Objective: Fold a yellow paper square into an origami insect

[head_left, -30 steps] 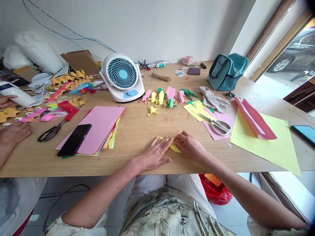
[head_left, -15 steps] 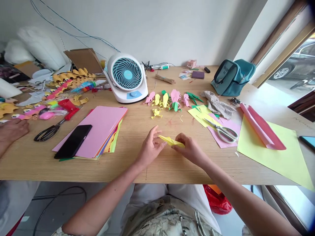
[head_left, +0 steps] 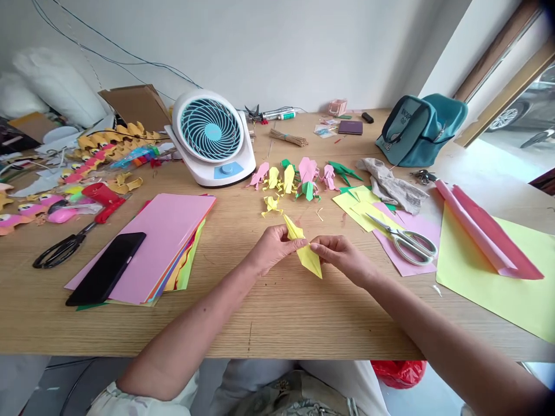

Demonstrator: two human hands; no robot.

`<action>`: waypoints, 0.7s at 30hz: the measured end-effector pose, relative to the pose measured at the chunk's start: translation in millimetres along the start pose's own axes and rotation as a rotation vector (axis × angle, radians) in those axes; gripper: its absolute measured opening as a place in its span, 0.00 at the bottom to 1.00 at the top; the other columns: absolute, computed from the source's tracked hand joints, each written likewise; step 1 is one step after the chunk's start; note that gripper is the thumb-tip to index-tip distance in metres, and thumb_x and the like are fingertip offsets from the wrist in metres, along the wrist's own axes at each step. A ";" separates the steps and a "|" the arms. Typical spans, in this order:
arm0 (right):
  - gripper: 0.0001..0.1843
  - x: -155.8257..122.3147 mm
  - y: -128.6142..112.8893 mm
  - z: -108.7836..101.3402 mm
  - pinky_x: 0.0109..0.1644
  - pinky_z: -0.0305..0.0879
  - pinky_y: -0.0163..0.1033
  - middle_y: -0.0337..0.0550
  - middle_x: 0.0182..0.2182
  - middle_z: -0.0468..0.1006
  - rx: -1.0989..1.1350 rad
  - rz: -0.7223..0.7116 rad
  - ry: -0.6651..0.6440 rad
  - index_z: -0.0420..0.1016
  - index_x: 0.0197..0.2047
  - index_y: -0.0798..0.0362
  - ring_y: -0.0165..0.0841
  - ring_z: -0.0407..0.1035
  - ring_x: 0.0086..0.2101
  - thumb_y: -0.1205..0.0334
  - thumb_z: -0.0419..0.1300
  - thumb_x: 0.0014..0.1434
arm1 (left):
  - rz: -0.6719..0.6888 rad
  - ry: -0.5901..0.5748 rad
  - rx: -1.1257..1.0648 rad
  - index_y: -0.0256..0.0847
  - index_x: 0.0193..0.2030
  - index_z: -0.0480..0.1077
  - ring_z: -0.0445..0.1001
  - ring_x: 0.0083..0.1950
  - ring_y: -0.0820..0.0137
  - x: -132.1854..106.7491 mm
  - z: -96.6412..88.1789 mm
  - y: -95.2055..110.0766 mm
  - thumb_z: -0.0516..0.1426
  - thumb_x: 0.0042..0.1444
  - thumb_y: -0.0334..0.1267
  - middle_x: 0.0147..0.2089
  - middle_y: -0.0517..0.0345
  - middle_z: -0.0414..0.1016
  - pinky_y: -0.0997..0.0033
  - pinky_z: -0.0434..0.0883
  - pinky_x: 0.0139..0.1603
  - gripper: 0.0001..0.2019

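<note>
A folded piece of yellow paper (head_left: pixel 310 261), long and pointed at both ends, is held just above the table between my hands. My left hand (head_left: pixel 277 245) pinches its left side, thumb on top and fingers behind. From the right, my right hand (head_left: pixel 340 254) pinches the paper's edge between thumb and finger. Beyond my hands stands a group of folded paper figures, among them a pink one (head_left: pixel 308 170), a yellow one (head_left: pixel 289 178) and a green one (head_left: pixel 308 190). A small yellow figure (head_left: pixel 272 204) sits nearest to the paper I hold.
Left of me, a black phone (head_left: pixel 106 268) lies on a stack of coloured paper (head_left: pixel 173 211), near black-handled scissors (head_left: pixel 60 249). A white fan (head_left: pixel 212 136) stands behind. To the right are grey-handled scissors (head_left: pixel 410 242), yellow sheets (head_left: pixel 489 294), a cloth (head_left: pixel 396 188) and a teal bag (head_left: pixel 420 133).
The yellow paper has turned from lying nearly crosswise to pointing away from me, showing its broad face. My left hand now pinches it, and my view has tilted and come closer.
</note>
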State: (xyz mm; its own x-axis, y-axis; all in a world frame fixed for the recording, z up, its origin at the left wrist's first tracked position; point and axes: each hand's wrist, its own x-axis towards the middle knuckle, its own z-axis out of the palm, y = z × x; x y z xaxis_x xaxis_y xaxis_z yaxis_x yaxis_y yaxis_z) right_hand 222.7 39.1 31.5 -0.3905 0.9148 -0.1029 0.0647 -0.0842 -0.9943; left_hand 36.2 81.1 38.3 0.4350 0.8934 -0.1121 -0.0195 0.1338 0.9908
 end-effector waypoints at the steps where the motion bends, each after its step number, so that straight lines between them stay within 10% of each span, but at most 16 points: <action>1: 0.26 0.8 1.7 -0.6 0.33 0.59 0.36 0.38 0.24 0.70 -0.014 0.010 -0.006 0.73 0.29 0.55 0.29 0.62 0.27 0.37 0.61 0.57 | -0.008 -0.007 -0.004 0.35 0.31 0.71 0.68 0.31 0.76 0.1 -0.8 -2.3 0.72 0.39 0.48 0.30 0.63 0.73 0.75 0.66 0.34 0.21; 10: 0.25 -0.2 16.4 15.5 0.29 0.52 0.35 0.37 0.23 0.69 -0.068 -0.011 0.126 0.73 0.28 0.55 0.28 0.58 0.25 0.38 0.62 0.57 | -0.059 -0.055 -0.054 0.35 0.32 0.72 0.61 0.24 0.80 -9.8 -2.4 -12.5 0.70 0.42 0.52 0.26 0.64 0.68 0.77 0.58 0.24 0.23; 21: 0.29 -1.6 9.9 13.3 0.28 0.48 0.35 0.36 0.21 0.65 -0.150 0.024 -0.015 0.75 0.26 0.56 0.27 0.54 0.24 0.35 0.60 0.57 | -0.058 -0.003 0.009 0.35 0.27 0.70 0.56 0.24 0.82 -15.6 0.3 -12.5 0.71 0.42 0.46 0.23 0.68 0.61 0.79 0.54 0.23 0.19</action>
State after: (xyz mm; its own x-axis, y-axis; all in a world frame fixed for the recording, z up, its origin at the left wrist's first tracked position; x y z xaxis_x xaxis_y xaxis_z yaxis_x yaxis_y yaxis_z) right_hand 211.8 31.5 21.5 -0.4007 0.9072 -0.1279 0.2100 -0.0450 -0.9767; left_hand 30.0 65.4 27.6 0.4379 0.8829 -0.1694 0.0143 0.1815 0.9833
